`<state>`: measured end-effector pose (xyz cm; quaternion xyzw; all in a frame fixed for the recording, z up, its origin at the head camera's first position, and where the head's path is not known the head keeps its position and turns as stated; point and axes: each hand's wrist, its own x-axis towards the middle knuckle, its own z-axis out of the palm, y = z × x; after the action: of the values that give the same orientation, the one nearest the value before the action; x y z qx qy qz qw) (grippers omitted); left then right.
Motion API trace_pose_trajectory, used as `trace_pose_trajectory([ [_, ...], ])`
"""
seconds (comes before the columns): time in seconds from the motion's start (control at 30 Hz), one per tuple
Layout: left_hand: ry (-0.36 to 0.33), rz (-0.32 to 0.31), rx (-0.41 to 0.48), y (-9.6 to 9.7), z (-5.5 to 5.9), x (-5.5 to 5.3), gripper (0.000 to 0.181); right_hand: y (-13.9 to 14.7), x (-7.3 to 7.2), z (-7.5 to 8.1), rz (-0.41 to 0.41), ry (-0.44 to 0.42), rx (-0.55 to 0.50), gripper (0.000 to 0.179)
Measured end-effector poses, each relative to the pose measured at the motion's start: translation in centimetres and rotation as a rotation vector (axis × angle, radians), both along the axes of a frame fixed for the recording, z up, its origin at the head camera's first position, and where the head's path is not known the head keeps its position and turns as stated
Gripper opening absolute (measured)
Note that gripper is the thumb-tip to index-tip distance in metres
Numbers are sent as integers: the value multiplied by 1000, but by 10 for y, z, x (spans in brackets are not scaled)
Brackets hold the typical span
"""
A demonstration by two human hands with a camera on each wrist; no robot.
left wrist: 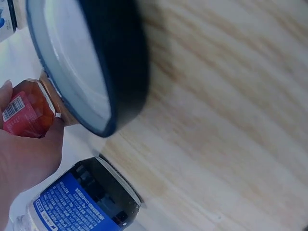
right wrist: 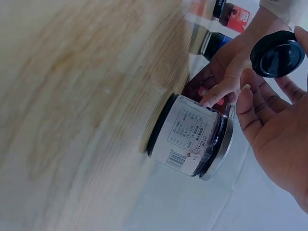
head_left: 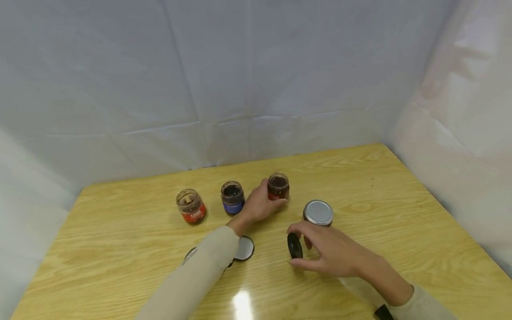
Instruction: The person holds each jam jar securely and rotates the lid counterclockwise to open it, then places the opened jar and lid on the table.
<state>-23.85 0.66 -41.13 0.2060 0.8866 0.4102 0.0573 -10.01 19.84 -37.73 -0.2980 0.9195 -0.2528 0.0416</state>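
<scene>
My left hand (head_left: 260, 205) grips an open glass jar with a red label (head_left: 278, 186) and dark contents, standing at the back of the table. In the left wrist view, thumb and fingers lie on either side of this jar (left wrist: 31, 108). My right hand (head_left: 330, 249) pinches a black lid (head_left: 294, 246) on edge between thumb and fingers, above the table. Just beyond the right hand stands a jar with a silver lid (head_left: 318, 212); its white label (right wrist: 185, 132) shows in the right wrist view. An open jar with a blue label (head_left: 233, 199) is left of my left hand.
Farther left stands another open jar with a red label (head_left: 192, 206). A dark-rimmed lid (head_left: 245, 248) lies pale side up beside my left sleeve (head_left: 200, 275), which partly hides another lid (head_left: 190, 255). White sheeting (head_left: 248, 80) rises behind the wooden table (head_left: 120, 249).
</scene>
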Motion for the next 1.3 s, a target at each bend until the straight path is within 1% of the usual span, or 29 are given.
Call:
trace_pose_trajectory([
  [0.13, -8, 25, 31, -1, 2, 3, 70, 0, -1, 2, -7, -7, 7, 56],
  [0.23, -36, 25, 54, -2, 6, 9, 81, 0, 0, 4, -23, -10, 11, 58],
  [0.33, -67, 38, 81, -3, 15, 17, 93, 1, 0, 5, -37, -5, 3, 57],
  [0.43, -54, 82, 99, -4, 26, 26, 97, 1, 0, 4, -45, 4, -9, 55],
  [0.5, -12, 109, 104, -7, 34, 32, 96, 1, 1, 4, -58, 10, -11, 56],
  [0.57, 34, 104, 101, -11, 41, 38, 94, 1, 2, 4, -76, 11, -23, 58],
  [0.67, 112, 60, 79, -21, 48, 50, 88, 1, 3, 4, -102, 1, -66, 60],
  [0.77, 205, 3, 36, -34, 51, 61, 80, 1, 4, 6, -124, -20, -124, 62],
  [0.93, 395, -71, -77, -57, 48, 77, 69, 1, 3, 7, -154, -53, -183, 68],
  [1.03, 480, -112, -149, -68, 45, 84, 69, 1, 2, 5, -155, -76, -218, 69],
  [1.13, 540, -156, -213, -78, 41, 89, 69, 1, 2, 3, -144, -88, -255, 65],
  [1.2, 569, -186, -273, -83, 38, 92, 69, 0, 1, 3, -128, -87, -280, 62],
  [1.3, 586, -226, -397, -90, 33, 98, 71, -2, 0, 2, -110, -106, -310, 59],
])
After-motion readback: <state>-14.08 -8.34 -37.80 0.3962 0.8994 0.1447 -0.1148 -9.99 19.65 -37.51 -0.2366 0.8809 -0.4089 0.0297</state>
